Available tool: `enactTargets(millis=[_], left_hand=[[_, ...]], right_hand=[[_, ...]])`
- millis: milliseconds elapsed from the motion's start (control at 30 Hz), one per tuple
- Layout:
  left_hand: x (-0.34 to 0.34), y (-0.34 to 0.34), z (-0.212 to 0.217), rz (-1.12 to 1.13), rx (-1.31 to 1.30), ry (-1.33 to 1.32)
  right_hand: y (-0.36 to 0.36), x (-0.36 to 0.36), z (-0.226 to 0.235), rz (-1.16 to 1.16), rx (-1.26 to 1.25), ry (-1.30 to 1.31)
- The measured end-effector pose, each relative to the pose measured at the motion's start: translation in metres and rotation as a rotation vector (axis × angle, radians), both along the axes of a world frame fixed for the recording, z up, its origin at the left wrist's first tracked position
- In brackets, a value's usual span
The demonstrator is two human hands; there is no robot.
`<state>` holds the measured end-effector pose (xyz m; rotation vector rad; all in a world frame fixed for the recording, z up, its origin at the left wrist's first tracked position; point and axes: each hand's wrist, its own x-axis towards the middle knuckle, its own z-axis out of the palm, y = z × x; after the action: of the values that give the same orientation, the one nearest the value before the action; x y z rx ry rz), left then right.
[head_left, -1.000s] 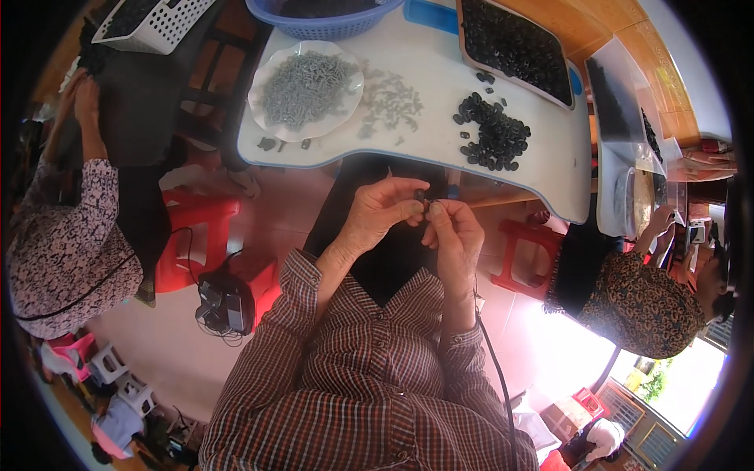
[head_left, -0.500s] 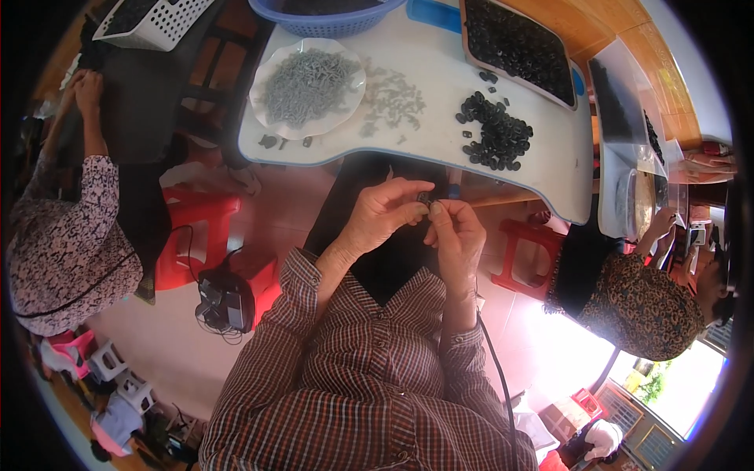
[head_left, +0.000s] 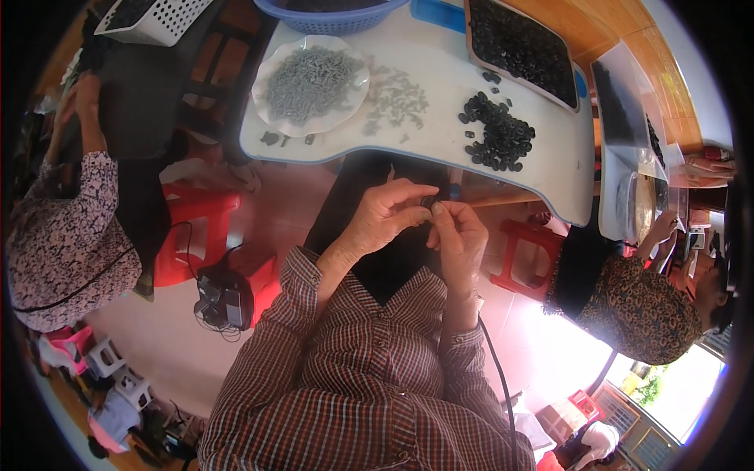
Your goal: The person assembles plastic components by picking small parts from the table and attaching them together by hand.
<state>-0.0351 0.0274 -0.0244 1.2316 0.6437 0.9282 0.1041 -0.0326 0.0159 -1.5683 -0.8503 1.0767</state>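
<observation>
My left hand and my right hand meet in front of my chest, just below the near edge of the white table. Their fingertips pinch one small dark part between them; its shape is mostly hidden by the fingers. On the table above lie a loose heap of black rings, a scatter of small grey pieces and a white plate piled with grey pieces.
A tray of black parts and a blue basin stand at the table's far side. Red plastic stools stand on the floor. One person sits at left, another at right.
Both hands have stayed together at the same spot; the fingers have shifted slightly around the small dark part.
</observation>
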Motion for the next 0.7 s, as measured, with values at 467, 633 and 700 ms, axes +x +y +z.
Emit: enactTargets(millis=[467,633,700], left_hand=[[0.0003,0.0031,0.0006,0.039,0.172,0.126],[-0.0008,0.0048,0.0044,0.027,0.189,0.141],[-0.0001,0.0043,0.0053,0.035,0.193,0.132]], right_hand=[[-0.0004,0.0045,-0.0026,0.01,-0.037,0.16],[0.0003,0.0052,-0.0031,0.016,-0.043,0.199],[0.0001,0.0044,-0.003,0.012,-0.037,0.203]])
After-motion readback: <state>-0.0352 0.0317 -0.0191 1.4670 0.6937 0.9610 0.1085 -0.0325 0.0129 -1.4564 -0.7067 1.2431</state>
